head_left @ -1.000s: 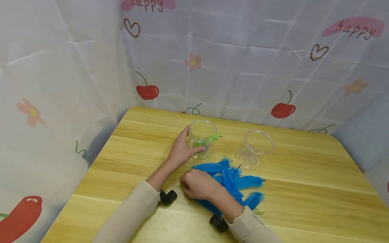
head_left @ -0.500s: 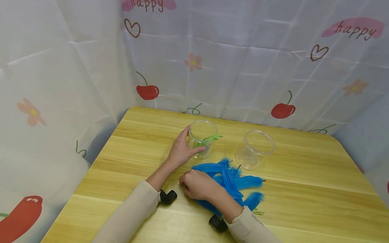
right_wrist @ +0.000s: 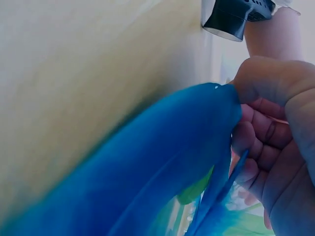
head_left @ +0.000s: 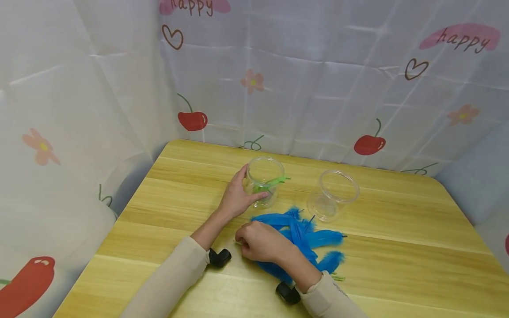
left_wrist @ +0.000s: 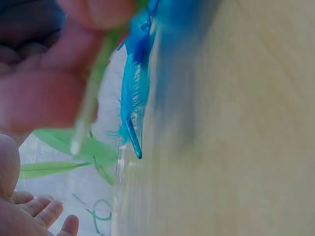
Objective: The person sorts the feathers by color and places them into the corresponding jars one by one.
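Left hand (head_left: 235,198) curled round jar (head_left: 264,181) holding green feathers. Right hand (head_left: 260,241) fisted on blue feathers (head_left: 306,238) beneath it; exact pinch unclear. Risk: several feathers lifting together, or scattering.

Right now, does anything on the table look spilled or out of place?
Yes: blue feathers lie in a loose heap on the table, outside both jars, while the right-hand clear jar stands empty.

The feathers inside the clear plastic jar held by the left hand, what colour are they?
Light green feathers, seen best in the head view.
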Motion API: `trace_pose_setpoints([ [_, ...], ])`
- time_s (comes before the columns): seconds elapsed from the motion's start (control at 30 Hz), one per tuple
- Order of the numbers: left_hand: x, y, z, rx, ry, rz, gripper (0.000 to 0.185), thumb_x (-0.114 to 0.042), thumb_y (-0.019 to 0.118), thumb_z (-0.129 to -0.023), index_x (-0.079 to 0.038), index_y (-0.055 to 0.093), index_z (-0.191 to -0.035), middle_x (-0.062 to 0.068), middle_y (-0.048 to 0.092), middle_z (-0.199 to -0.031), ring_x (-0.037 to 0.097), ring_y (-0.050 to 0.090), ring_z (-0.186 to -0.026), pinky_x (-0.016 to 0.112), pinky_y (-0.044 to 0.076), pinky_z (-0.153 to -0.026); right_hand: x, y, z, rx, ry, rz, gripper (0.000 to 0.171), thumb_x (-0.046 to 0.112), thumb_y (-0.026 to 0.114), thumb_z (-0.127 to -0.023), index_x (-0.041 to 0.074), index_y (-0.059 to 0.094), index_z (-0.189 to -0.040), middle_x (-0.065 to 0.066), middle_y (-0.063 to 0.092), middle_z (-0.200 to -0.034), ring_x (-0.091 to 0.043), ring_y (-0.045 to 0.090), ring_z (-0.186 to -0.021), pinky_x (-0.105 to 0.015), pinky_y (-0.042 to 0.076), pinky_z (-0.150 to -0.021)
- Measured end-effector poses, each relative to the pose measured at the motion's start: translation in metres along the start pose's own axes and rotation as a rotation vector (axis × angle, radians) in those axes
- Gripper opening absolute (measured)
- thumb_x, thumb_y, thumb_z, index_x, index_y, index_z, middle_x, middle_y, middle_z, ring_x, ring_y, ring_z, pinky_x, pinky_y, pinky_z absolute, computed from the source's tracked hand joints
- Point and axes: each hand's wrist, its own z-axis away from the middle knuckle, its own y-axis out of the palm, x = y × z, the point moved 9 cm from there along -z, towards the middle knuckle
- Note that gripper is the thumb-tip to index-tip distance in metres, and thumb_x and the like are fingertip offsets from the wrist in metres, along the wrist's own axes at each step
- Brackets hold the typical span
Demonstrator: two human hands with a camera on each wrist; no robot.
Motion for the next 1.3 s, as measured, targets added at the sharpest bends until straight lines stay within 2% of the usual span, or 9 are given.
trace_pose_setpoints([
  [0.13, -0.001, 0.000, 0.000, -0.003, 0.001, -0.003, 0.102, -0.039, 0.085, -0.078, -0.008, 0.027, -0.156, 0.014, 0.038, -0.154, 0.032, 0.037, -0.139, 0.053, 0.034, -0.110, 0.001, -0.003, 0.003, -0.009, -0.015, -0.008, 0.015, -0.004, 0.067, -0.077, 0.011, 0.070, -0.079, 0.007, 0.058, -0.072, -0.002, 0.042, -0.060, -0.015, 0.041, -0.061],
  [0.27, -0.002, -0.001, 0.001, -0.004, 0.000, -0.001, 0.102, -0.039, 0.085, -0.078, -0.008, 0.027, -0.156, 0.014, 0.037, -0.154, 0.033, 0.037, -0.140, 0.053, 0.034, -0.110, 0.004, -0.011, 0.008, -0.047, -0.037, -0.036, 0.015, -0.001, 0.068, -0.079, 0.008, 0.074, -0.089, 0.002, 0.067, -0.081, -0.001, 0.054, -0.067, -0.017, 0.050, -0.070],
  [0.43, -0.002, 0.000, 0.001, -0.002, 0.003, 0.002, 0.103, -0.039, 0.085, -0.078, -0.009, 0.027, -0.156, 0.014, 0.036, -0.155, 0.033, 0.037, -0.140, 0.054, 0.034, -0.110, 0.005, -0.027, 0.013, -0.130, -0.067, -0.118, 0.015, 0.000, 0.068, -0.082, 0.004, 0.074, -0.094, 0.003, 0.064, -0.079, -0.002, 0.051, -0.065, -0.015, 0.046, -0.064],
  [0.63, -0.003, -0.001, 0.001, -0.005, 0.015, 0.002, 0.101, -0.038, 0.085, -0.078, -0.008, 0.027, -0.156, 0.016, 0.039, -0.152, 0.034, 0.039, -0.138, 0.054, 0.034, -0.109, 0.000, -0.050, 0.020, -0.253, -0.056, -0.208, 0.016, -0.001, 0.067, -0.084, 0.001, 0.074, -0.099, 0.004, 0.063, -0.076, -0.003, 0.051, -0.063, -0.016, 0.045, -0.059],
  [0.9, -0.003, -0.001, 0.001, -0.008, 0.025, 0.005, 0.099, -0.036, 0.085, -0.078, -0.008, 0.029, -0.155, 0.016, 0.043, -0.149, 0.034, 0.043, -0.134, 0.054, 0.036, -0.108, -0.011, -0.071, 0.030, -0.415, 0.017, -0.265, 0.016, 0.000, 0.068, -0.086, 0.004, 0.073, -0.101, 0.005, 0.063, -0.076, -0.003, 0.053, -0.064, -0.019, 0.049, -0.059],
  [1.03, -0.004, -0.002, 0.000, -0.016, 0.034, 0.012, 0.097, -0.032, 0.086, -0.078, -0.008, 0.030, -0.154, 0.017, 0.045, -0.146, 0.034, 0.044, -0.133, 0.054, 0.036, -0.108, -0.015, -0.081, 0.037, -0.496, 0.031, -0.318, 0.016, -0.001, 0.068, -0.086, 0.004, 0.073, -0.100, 0.004, 0.062, -0.078, -0.009, 0.053, -0.063, -0.023, 0.048, -0.056],
  [1.3, -0.006, -0.002, -0.002, -0.029, 0.077, 0.014, 0.092, -0.022, 0.086, -0.079, -0.005, 0.033, -0.152, 0.022, 0.048, -0.142, 0.034, 0.046, -0.130, 0.052, 0.036, -0.108, -0.033, -0.094, 0.045, -0.585, 0.121, -0.462, 0.013, -0.004, 0.069, -0.084, 0.005, 0.069, -0.093, 0.004, 0.060, -0.075, -0.013, 0.052, -0.065, -0.024, 0.045, -0.055],
])
